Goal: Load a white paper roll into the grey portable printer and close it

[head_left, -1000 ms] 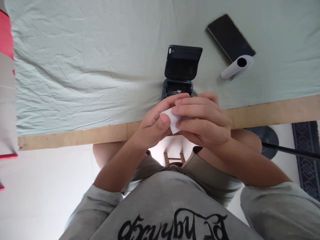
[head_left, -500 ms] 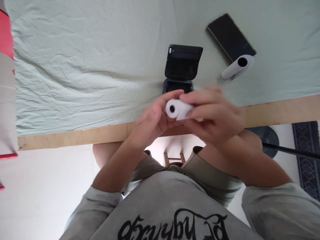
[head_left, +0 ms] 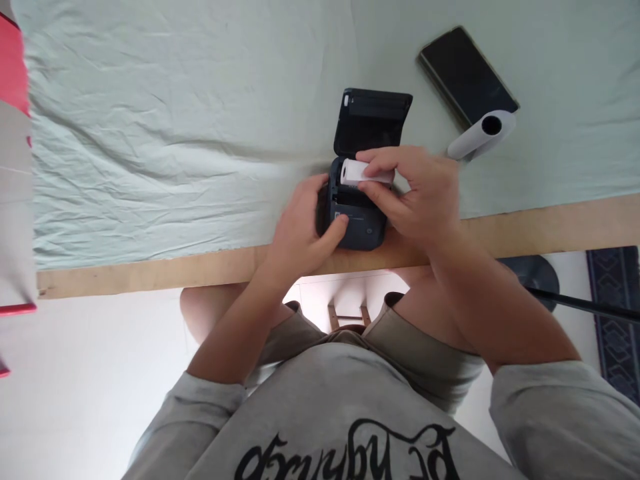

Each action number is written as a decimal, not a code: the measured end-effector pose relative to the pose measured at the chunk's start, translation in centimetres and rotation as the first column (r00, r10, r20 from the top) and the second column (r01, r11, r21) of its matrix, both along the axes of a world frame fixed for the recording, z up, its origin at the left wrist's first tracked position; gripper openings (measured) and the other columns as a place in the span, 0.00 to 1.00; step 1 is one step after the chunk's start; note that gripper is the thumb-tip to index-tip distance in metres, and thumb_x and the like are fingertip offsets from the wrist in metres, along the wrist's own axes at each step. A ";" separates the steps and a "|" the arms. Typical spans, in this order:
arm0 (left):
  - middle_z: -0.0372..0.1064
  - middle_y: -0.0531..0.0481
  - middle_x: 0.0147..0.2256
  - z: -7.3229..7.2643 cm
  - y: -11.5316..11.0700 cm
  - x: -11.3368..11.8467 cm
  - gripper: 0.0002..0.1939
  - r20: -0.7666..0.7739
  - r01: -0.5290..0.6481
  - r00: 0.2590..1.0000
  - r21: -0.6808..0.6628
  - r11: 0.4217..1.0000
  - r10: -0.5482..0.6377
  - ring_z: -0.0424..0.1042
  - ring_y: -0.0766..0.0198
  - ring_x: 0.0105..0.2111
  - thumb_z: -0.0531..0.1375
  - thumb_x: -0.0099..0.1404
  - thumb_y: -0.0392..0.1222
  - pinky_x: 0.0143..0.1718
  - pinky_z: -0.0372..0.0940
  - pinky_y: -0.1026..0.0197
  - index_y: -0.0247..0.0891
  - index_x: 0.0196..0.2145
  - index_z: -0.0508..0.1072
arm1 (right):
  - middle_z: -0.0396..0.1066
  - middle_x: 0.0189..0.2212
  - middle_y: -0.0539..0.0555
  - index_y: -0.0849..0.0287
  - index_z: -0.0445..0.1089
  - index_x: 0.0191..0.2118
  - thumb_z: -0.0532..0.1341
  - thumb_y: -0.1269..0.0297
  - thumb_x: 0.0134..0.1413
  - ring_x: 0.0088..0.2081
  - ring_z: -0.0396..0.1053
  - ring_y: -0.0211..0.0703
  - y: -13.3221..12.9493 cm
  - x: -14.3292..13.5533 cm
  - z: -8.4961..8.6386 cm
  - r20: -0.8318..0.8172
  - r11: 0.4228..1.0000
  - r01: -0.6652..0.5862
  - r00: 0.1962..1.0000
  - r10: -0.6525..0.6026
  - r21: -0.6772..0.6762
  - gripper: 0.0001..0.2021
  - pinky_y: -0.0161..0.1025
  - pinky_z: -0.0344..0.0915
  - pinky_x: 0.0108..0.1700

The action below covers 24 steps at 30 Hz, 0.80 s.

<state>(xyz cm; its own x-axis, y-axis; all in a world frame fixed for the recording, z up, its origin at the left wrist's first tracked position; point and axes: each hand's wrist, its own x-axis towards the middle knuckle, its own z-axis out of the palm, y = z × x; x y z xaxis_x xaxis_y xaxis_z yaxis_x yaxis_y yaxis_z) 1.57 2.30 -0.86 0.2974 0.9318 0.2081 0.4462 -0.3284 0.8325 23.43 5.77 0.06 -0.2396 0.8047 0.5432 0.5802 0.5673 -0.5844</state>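
A dark portable receipt printer (head_left: 361, 230) lies near the table's front edge, its lid (head_left: 373, 123) swung up and back. My left hand (head_left: 305, 227) grips the printer's left side, thumb on its top face. Between the thumb and fingers of my right hand (head_left: 420, 190) is a small white paper roll (head_left: 354, 173), held lengthwise at the printer's compartment. Its dark core hole faces left. Whether the roll touches the compartment floor I cannot tell, since my fingers cover its right part.
A second white paper roll (head_left: 467, 141) with a loose end lies to the right, against a dark phone (head_left: 467, 77). Pale green cloth (head_left: 175, 133) covers the table, bordered by a wooden front edge (head_left: 150, 272). Red and white material (head_left: 11, 67) stands at far left.
Both hands have parted. My right hand has carried the white paper roll forward to the printer, and my left hand has let go of the roll and taken hold of the printer.
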 end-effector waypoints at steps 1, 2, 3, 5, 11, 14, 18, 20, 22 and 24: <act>0.70 0.36 0.62 0.1 -0.1 0.0 0.28 -0.034 0.019 0.999 -0.001 1.000 -0.019 0.70 0.46 0.63 0.61 0.72 0.51 0.64 0.66 0.46 0.38 0.65 0.65 | 0.84 0.45 0.48 0.48 0.76 0.41 0.67 0.61 0.64 0.43 0.82 0.47 0.1 -0.1 -0.1 0.013 1.000 0.006 1.000 -0.007 0.008 0.02 0.49 0.77 0.50; 0.70 0.36 0.62 0.2 -0.2 0.0 0.29 -0.063 0.025 0.998 -0.005 1.000 -0.026 0.70 0.46 0.62 0.61 0.72 0.51 0.64 0.67 0.46 0.38 0.65 0.64 | 0.84 0.45 0.48 0.48 0.76 0.40 0.67 0.62 0.63 0.42 0.82 0.47 0.3 -0.1 -0.2 0.028 1.000 0.021 0.999 -0.022 0.014 0.01 0.49 0.77 0.50; 0.70 0.36 0.63 0.2 -0.3 0.0 0.29 -0.087 0.025 0.996 -0.008 1.000 -0.026 0.70 0.46 0.62 0.60 0.72 0.51 0.63 0.67 0.46 0.38 0.66 0.64 | 0.84 0.44 0.47 0.48 0.75 0.39 0.68 0.62 0.62 0.41 0.82 0.47 0.4 -0.2 -0.2 0.043 0.999 0.037 0.998 -0.037 0.015 0.01 0.48 0.77 0.48; 0.69 0.36 0.63 0.2 -0.4 0.0 0.30 -0.120 0.019 0.993 -0.003 1.000 -0.019 0.70 0.46 0.63 0.60 0.72 0.51 0.64 0.67 0.46 0.38 0.67 0.63 | 0.85 0.42 0.46 0.48 0.75 0.37 0.68 0.63 0.61 0.38 0.82 0.46 0.7 -0.2 -0.4 0.065 0.999 0.047 0.997 -0.047 -0.004 0.02 0.46 0.77 0.43; 0.67 0.33 0.65 -0.2 -0.7 0.1 0.32 -0.156 0.005 0.988 0.008 1.000 -0.004 0.68 0.43 0.65 0.58 0.74 0.54 0.66 0.64 0.43 0.36 0.69 0.62 | 0.84 0.38 0.48 0.48 0.76 0.36 0.68 0.65 0.60 0.39 0.82 0.49 1.1 -0.2 -0.5 0.091 0.998 0.037 0.995 -0.032 -0.055 0.03 0.47 0.78 0.41; 0.67 0.33 0.65 -0.2 -0.7 0.1 0.32 -0.144 0.006 0.990 -0.001 1.000 -0.006 0.68 0.42 0.65 0.58 0.74 0.55 0.66 0.64 0.43 0.35 0.68 0.62 | 0.84 0.37 0.49 0.48 0.75 0.36 0.67 0.65 0.61 0.40 0.82 0.50 0.9 -0.2 -0.2 0.083 0.999 0.012 0.997 -0.009 -0.032 0.03 0.48 0.77 0.42; 0.68 0.32 0.64 0.1 -0.6 -0.1 0.32 -0.083 0.027 0.996 -0.014 1.000 -0.028 0.69 0.42 0.64 0.56 0.76 0.58 0.65 0.64 0.42 0.34 0.67 0.63 | 0.83 0.36 0.48 0.48 0.73 0.35 0.67 0.67 0.60 0.40 0.80 0.48 -0.1 -0.5 0.6 0.036 0.992 -0.101 0.995 0.098 0.079 0.05 0.47 0.75 0.44; 0.70 0.33 0.62 0.3 -0.5 -0.1 0.30 -0.045 0.036 0.998 -0.016 0.999 -0.037 0.70 0.44 0.62 0.52 0.78 0.59 0.64 0.65 0.43 0.36 0.66 0.64 | 0.82 0.34 0.47 0.49 0.71 0.34 0.66 0.69 0.60 0.38 0.79 0.46 -0.9 -0.8 1.0 0.015 0.982 -0.142 0.990 0.141 0.126 0.06 0.47 0.74 0.43; 0.71 0.35 0.61 0.4 -0.4 -0.1 0.28 -0.016 0.031 0.999 -0.013 0.999 -0.032 0.71 0.47 0.61 0.49 0.80 0.60 0.63 0.66 0.45 0.37 0.64 0.66 | 0.81 0.34 0.47 0.49 0.70 0.33 0.65 0.69 0.61 0.39 0.79 0.46 -1.7 -1.2 1.2 0.015 0.979 -0.164 0.986 0.163 0.123 0.07 0.48 0.72 0.45; 0.73 0.35 0.59 0.5 -0.4 0.0 0.27 -0.004 0.017 1.000 -0.011 1.000 -0.017 0.73 0.48 0.58 0.48 0.80 0.59 0.61 0.67 0.46 0.37 0.63 0.67 | 0.81 0.34 0.47 0.50 0.70 0.32 0.64 0.70 0.62 0.41 0.78 0.46 -2.5 -1.4 1.1 0.028 0.978 -0.178 0.984 0.176 0.107 0.08 0.48 0.70 0.46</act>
<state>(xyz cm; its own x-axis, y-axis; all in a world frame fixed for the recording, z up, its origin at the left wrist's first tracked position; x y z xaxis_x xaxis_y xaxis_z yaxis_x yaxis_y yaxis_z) 1.54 1.93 -0.33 0.3141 0.9289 0.1963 0.4443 -0.3265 0.8343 21.99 3.29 1.17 -0.3835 0.6849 0.6195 0.4748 0.7216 -0.5039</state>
